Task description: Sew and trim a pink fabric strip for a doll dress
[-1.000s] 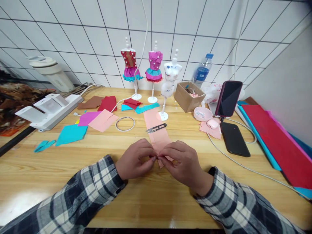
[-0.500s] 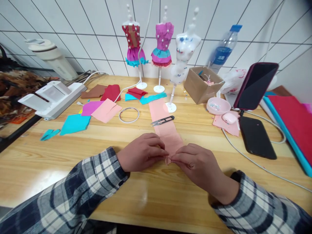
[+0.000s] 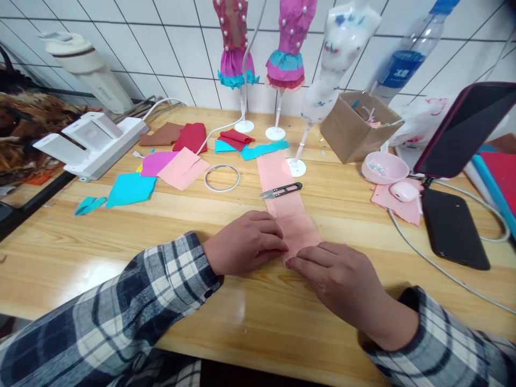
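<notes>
A long pink crepe paper strip (image 3: 296, 228) lies on the wooden table, running from the mannequins toward me. My left hand (image 3: 250, 243) pinches its near end from the left, fingers closed. From the right, my right hand (image 3: 334, 271) grips the same end with thumb and fingers together. The small crumpled edge between the fingertips is mostly hidden. Across the middle of the strip lies a pair of black thread snips (image 3: 282, 190), blades pointing left. At the strip's far end is a blue paper piece (image 3: 266, 149).
Behind stand two dressed mini mannequins (image 3: 231, 70) and a bare white mannequin (image 3: 338, 59). A cardboard box (image 3: 355, 131), pink bowl (image 3: 385, 167) and black phone (image 3: 455, 228) are on the right. Left are a ring (image 3: 222, 178), coloured paper pieces (image 3: 131, 189) and a white charger (image 3: 108, 145).
The view has tilted down and shifted left, so everything sits differently in the picture. Both hands remain on the strip's near end, with slight finger movement and less of the crumpled edge showing.
</notes>
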### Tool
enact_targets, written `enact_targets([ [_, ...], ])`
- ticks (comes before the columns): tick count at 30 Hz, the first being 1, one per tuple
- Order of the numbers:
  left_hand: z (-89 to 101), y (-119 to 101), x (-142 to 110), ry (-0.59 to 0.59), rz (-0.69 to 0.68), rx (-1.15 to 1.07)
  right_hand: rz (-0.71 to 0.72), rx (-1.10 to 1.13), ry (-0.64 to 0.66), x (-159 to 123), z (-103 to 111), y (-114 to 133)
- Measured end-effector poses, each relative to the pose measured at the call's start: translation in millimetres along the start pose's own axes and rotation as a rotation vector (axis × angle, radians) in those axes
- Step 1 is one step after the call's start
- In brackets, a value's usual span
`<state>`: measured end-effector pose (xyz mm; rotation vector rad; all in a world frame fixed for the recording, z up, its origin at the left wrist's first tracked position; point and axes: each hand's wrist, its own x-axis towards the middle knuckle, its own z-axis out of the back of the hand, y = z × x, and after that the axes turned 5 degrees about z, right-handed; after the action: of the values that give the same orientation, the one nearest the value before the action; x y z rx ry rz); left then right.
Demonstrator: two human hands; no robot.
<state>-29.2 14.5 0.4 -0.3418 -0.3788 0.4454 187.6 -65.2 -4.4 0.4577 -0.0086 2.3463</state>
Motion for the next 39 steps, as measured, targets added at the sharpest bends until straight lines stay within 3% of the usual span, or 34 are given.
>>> enact_targets([
  [23, 0.1, -4.5, 0.3, 0.051, 0.055, -0.018, 0.027, -0.098, 0.074, 2.6, 5.0, 6.9],
  [30, -0.5, -12.5, -0.3, 0.098, 0.246, -0.126, 0.083, -0.163, 0.219, 1.2, 11.7, 14.1],
  [39, -5.2, -17.3, 0.4, 0.092, 0.364, -0.208, 0.120, -0.131, 0.359, 2.1, 25.9, 21.9],
])
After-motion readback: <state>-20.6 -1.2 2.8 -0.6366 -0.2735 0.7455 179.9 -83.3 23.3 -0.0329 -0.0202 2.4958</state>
